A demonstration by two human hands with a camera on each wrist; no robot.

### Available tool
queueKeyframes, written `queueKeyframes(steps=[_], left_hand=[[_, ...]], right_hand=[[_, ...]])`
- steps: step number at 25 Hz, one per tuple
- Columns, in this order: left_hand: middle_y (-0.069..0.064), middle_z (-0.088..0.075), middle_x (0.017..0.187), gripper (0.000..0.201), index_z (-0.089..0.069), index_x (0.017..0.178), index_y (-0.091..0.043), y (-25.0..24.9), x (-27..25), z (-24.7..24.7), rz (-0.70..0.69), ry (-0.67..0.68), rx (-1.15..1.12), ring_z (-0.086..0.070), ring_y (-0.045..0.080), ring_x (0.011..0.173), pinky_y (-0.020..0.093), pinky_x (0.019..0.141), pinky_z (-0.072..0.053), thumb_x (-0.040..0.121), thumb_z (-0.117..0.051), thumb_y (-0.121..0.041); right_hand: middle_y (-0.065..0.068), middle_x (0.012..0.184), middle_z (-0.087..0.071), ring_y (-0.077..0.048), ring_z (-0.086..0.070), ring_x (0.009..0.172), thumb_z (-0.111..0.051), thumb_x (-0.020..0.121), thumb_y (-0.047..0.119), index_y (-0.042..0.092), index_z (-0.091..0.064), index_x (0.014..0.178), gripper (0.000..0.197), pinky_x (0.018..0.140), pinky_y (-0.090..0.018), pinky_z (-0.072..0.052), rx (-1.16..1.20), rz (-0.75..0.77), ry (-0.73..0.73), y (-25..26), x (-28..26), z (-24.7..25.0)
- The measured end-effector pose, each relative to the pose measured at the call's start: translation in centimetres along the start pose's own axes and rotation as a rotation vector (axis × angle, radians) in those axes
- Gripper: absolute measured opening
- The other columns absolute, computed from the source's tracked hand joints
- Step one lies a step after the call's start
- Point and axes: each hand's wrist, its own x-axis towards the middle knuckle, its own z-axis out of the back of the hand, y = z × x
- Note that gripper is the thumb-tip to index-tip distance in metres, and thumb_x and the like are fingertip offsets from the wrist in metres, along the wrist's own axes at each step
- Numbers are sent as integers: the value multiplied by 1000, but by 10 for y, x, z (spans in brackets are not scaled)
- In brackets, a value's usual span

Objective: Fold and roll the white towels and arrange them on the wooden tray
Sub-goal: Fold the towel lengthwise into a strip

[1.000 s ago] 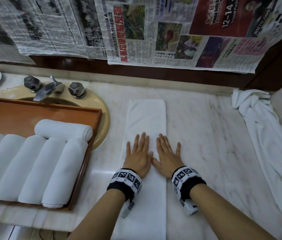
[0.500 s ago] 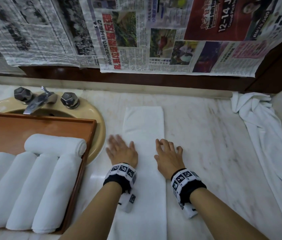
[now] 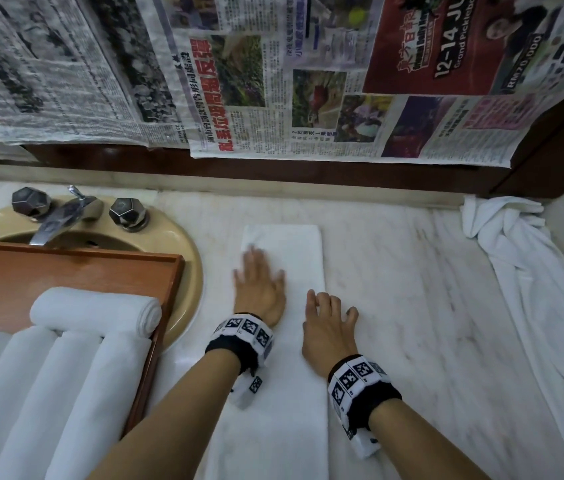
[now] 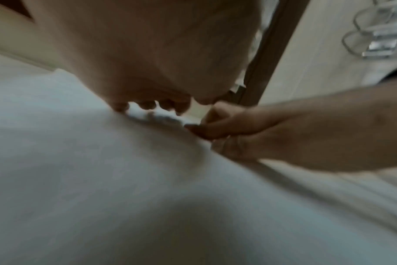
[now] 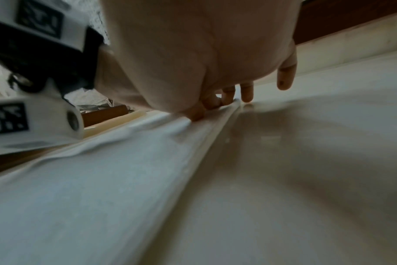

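A long folded towel (image 3: 284,341) is lying flat on the counter (image 3: 412,306), running from its front edge toward the back. The left hand (image 3: 260,292) is pressing flat on it with straight fingers, while the right hand (image 3: 329,327) is resting at its right edge, fingers loosely bent, gripping nothing.

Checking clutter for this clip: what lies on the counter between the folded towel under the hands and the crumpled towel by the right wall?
Nothing: the head view shows only bare marble counter between the folded towel and the crumpled towel.
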Motion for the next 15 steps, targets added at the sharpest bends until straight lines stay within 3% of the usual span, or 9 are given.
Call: queueKeyframes(steps=[1, 2, 3, 4, 5, 6, 7, 11, 15], left_hand=[[-3, 21, 158, 61, 8, 154, -15, -5, -1, -6, -211, 96, 39, 19, 14, 146, 39, 119, 11, 104, -14, -43], [-7, 18, 159, 59, 5, 155, -20, -3, 0, -11, -354, 190, 92, 17, 12, 147, 39, 120, 10, 104, -13, -43], [-8, 18, 159, 57, 4, 155, -22, 3, 4, -13, -378, 224, 124, 16, 13, 147, 40, 120, 11, 104, -13, -43], [-6, 20, 159, 58, 7, 155, -22, 11, 10, -11, -285, 184, 144, 17, 14, 147, 41, 119, 11, 104, -13, -43], [-3, 24, 158, 59, 11, 154, -20, 18, 14, -4, -86, 100, 114, 19, 17, 147, 42, 119, 11, 104, -13, -42], [1, 26, 158, 61, 14, 153, -17, 25, 16, 6, 90, 33, 122, 20, 19, 147, 44, 120, 10, 104, -14, -41], [3, 26, 158, 62, 14, 153, -14, 28, 12, 13, 158, 27, 115, 20, 20, 147, 44, 120, 9, 104, -15, -40], [-1, 18, 160, 59, 6, 155, -13, 20, -32, 1, -128, 170, 131, 14, 16, 148, 36, 119, 7, 106, -18, -35], [-7, 22, 158, 59, 11, 154, -18, 26, -37, -9, -146, 218, 231, 16, 12, 147, 38, 118, 8, 106, -20, -32]], right_hand=[[-8, 122, -49, -27, -37, 112, -68, 78, 23, 7, -49, 136, 63, 89, -57, -33, 0, -5, 0, 0, 0, -1], [-10, 132, -45, -28, -33, 121, -66, 81, 23, 8, -46, 138, 62, 93, -60, -31, 22, -23, 29, 0, 0, 1], [-11, 150, -30, -29, -20, 136, -56, 90, 24, 9, -33, 147, 63, 101, -65, -22, 30, -32, 53, -2, 0, 1], [-7, 161, -7, -27, -2, 146, -42, 99, 26, 11, -15, 154, 63, 107, -67, -8, 22, -22, 103, -4, -1, 2], [-1, 162, 13, -24, 12, 148, -31, 103, 28, 13, 1, 155, 62, 109, -67, 3, 8, -7, 127, -6, 0, 3], [3, 160, 22, -22, 19, 147, -24, 104, 29, 15, 9, 154, 62, 109, -67, 10, -4, -2, 143, -8, -1, 4], [4, 158, 26, -21, 23, 146, -22, 104, 31, 16, 12, 153, 61, 109, -68, 12, -4, -3, 160, -9, -3, 5], [7, 156, 32, -22, 27, 144, -19, 104, 37, 19, 17, 152, 63, 108, -68, 14, 6, -43, 209, -16, 3, 5], [7, 156, 31, -21, 26, 145, -20, 104, 36, 19, 16, 152, 63, 109, -68, 14, 12, -35, 233, -24, 16, 12]])
